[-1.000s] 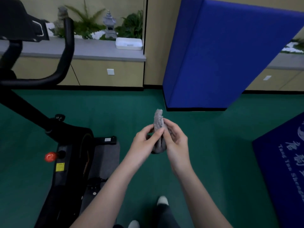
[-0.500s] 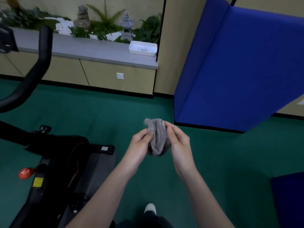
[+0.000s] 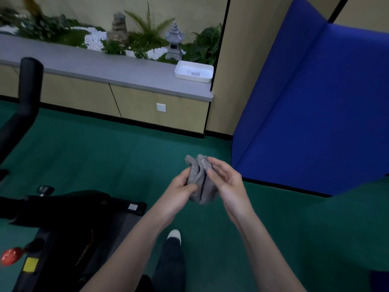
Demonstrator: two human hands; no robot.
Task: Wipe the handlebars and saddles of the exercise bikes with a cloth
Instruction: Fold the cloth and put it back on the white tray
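Observation:
A bunched grey cloth (image 3: 200,182) sits between both hands in front of me, over the green floor. My left hand (image 3: 181,191) grips its left side with curled fingers. My right hand (image 3: 226,182) holds its right side, fingertips on the top of the bundle. The black exercise bike (image 3: 63,216) stands at the lower left, apart from the hands. One black handlebar end (image 3: 28,95) rises at the left edge. No saddle shows.
A red knob (image 3: 9,256) sticks out of the bike frame. A grey ledge (image 3: 117,70) with a white tray (image 3: 194,72) and plants runs along the back wall. A blue padded mat (image 3: 311,114) leans at the right. My shoe (image 3: 174,236) is below the hands.
The view has swung right and up: the bike and handlebar slid towards the left edge. Both hands kept hold of the cloth and worked it into a tighter bundle.

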